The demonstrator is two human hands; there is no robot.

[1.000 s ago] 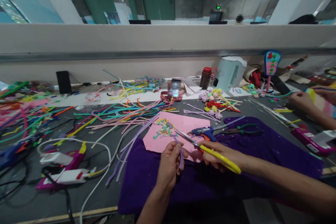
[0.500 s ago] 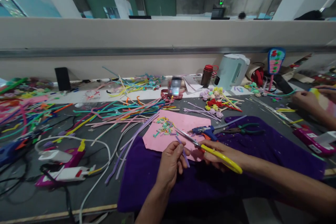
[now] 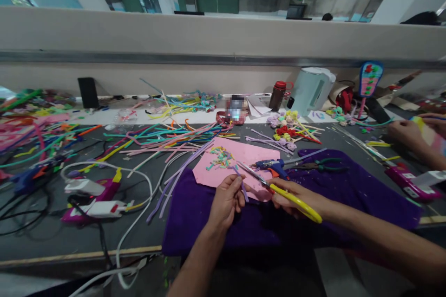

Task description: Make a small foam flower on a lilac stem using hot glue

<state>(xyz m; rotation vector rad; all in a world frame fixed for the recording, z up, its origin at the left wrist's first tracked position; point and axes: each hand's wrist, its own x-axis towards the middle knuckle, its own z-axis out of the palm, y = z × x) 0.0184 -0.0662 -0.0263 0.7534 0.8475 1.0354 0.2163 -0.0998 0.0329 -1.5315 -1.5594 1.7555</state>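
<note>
A purple pipe cleaner (image 3: 244, 191) is pinched between the thumb and fingers of my left hand (image 3: 227, 199). My right hand (image 3: 291, 197) grips yellow-handled scissors (image 3: 296, 202), whose metal blades point up and left to just beside the pipe cleaner's upper end. Below the blades lies a pink sheet (image 3: 205, 174) with a pile of short, multicoloured cut pieces (image 3: 220, 158) on it. A blue glue gun (image 3: 272, 164) rests at the sheet's right edge. The sheet partly covers a dark purple cloth (image 3: 195, 222), which both hands are above.
Pliers (image 3: 322, 165) lie on the cloth at right. Long pipe cleaners (image 3: 167, 141) and fuzzy flowers (image 3: 287, 127) spread behind. Power strips (image 3: 94, 206) with cables sit at left. A kettle (image 3: 311, 90) and bottle (image 3: 278, 96) stand at the back. Another person's hand (image 3: 404, 134) is at right.
The camera view has tilted down and shifted a little. Both hands keep nearly the same pose, with the scissors still beside the purple pipe cleaner.
</note>
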